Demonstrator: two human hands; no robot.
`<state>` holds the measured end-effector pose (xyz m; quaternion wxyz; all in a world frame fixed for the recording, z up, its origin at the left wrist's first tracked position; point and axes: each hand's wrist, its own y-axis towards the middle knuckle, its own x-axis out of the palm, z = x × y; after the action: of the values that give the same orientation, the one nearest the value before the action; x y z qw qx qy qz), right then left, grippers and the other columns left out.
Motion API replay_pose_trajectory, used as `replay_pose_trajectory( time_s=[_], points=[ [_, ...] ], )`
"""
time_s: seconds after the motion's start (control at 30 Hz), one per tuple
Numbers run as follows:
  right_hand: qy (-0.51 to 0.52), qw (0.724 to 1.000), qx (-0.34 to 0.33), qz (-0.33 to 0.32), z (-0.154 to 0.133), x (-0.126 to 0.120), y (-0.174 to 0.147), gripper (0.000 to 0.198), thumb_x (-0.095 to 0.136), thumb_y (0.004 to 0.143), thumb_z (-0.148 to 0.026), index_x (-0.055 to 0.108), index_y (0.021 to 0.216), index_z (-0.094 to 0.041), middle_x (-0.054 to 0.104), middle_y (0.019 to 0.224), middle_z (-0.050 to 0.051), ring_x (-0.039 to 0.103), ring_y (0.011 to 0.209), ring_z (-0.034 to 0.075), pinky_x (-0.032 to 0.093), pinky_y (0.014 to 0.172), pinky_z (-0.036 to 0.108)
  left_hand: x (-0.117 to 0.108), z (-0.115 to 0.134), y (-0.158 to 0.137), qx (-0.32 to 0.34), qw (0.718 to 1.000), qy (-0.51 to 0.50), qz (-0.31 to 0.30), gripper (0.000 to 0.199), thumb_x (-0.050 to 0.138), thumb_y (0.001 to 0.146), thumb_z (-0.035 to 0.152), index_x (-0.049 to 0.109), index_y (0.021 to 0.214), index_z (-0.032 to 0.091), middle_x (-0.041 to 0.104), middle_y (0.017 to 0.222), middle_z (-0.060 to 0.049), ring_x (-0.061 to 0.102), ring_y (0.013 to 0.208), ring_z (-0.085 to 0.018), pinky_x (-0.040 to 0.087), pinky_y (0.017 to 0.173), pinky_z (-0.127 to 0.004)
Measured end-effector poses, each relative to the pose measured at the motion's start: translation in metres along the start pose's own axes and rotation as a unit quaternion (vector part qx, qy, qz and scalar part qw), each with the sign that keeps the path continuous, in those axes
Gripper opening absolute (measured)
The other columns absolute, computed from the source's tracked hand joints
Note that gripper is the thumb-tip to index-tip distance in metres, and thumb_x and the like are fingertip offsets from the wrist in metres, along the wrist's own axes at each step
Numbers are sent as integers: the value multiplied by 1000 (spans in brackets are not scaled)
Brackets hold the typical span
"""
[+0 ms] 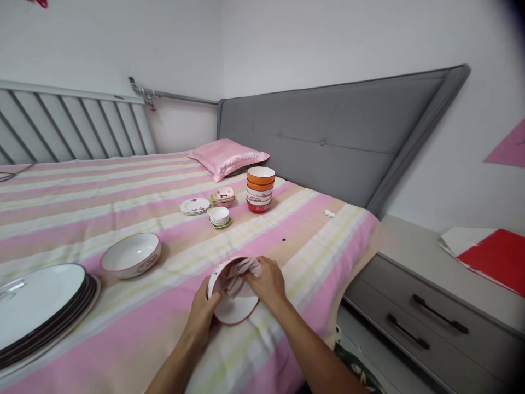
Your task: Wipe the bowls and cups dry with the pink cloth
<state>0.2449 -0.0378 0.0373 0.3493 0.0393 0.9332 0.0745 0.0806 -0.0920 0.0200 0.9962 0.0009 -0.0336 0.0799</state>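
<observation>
— Where's the bowl (232, 306)?
— Tilted above the bed (123, 328) — left hand (203, 312) clamped on its rim, right hand (266, 282) pressing a cloth (241, 273) inside.
— Fragile?
— Likely ceramic, slick — grip the rim.

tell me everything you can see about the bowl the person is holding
The bowl is white inside with a red rim, glossy like ceramic or melamine, with a small dark mark on its inner wall. It is tipped, opening toward the camera, just above the striped bedsheet. The left hand grips its left rim; the right hand presses a pale cloth into its upper inside. Its underside is hidden.
</observation>
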Motion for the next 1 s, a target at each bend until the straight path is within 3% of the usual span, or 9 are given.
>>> replay_pose_trajectory(
  time_s=[0.07, 0.17, 0.27, 0.4, 0.6, 0.83, 1.0],
  points=[
    [-35, 999, 31, -26, -2, -2, -1, 25, 64, 70, -36, 67, 87, -18, 70, 88, 14, 63, 88, 31, 45, 75, 37, 2, -2, -1, 24, 999, -3, 24, 56, 61, 66, 34, 58, 117, 12, 69, 106, -12, 61, 100, -31, 50, 80, -38],
    [0, 998, 37, -46, -5, -2, -2, 20, 62, 71, -35, 68, 83, -20, 71, 84, 13, 66, 83, 31, 46, 70, 35, 2, -3, -3, 59, 997, 8, 51, 56, 59, 67, 36, 58, 118, 14, 68, 108, -10, 60, 105, -32, 49, 84, -39],
    [65, 997, 3, -50, -7, -2, -3, 17, 58, 72, -24, 69, 84, -22, 73, 84, 7, 67, 82, 24, 47, 71, 29, -1, 1, -4, 125, 989, 51, 54, 54, 57, 68, 36, 56, 118, 16, 64, 116, -10, 56, 112, -32, 45, 92, -39],
    [138, 988, -41, -46, -9, -4, -4, 38, 50, 68, -9, 67, 98, -23, 74, 93, 1, 67, 85, 18, 49, 74, 22, -3, 12, -6, 200, 964, 172, 22, 61, 57, 58, 25, 52, 118, 17, 62, 118, -11, 54, 111, -33, 42, 95, -41],
    [286, 948, -141, 14, -9, -8, -5, 42, 48, 61, -4, 67, 96, -18, 72, 91, 1, 67, 86, 18, 51, 77, 24, -1, 19, -11, 247, 925, 290, -15, 65, 53, 54, 21, 47, 119, 18, 63, 113, -10, 60, 101, -32, 48, 87, -41],
    [172, 907, -379, 61, -17, -19, -10, 30, 52, 80, -11, 68, 105, -19, 71, 105, 7, 63, 103, 19, 47, 95, 33, 0, 15, -10, 248, 914, 320, -23, 68, 53, 52, 18, 46, 120, 18, 64, 115, -11, 60, 104, -32, 47, 91, -42],
    [46, 876, -472, 88, -31, -19, -21, 27, 46, 91, -16, 68, 103, -25, 72, 104, 3, 62, 103, 17, 45, 95, 35, 5, 19, -12, 248, 917, 310, -46, 56, 57, 60, 24, 47, 116, 19, 63, 112, -10, 60, 101, -30, 48, 87, -41]
  ],
)
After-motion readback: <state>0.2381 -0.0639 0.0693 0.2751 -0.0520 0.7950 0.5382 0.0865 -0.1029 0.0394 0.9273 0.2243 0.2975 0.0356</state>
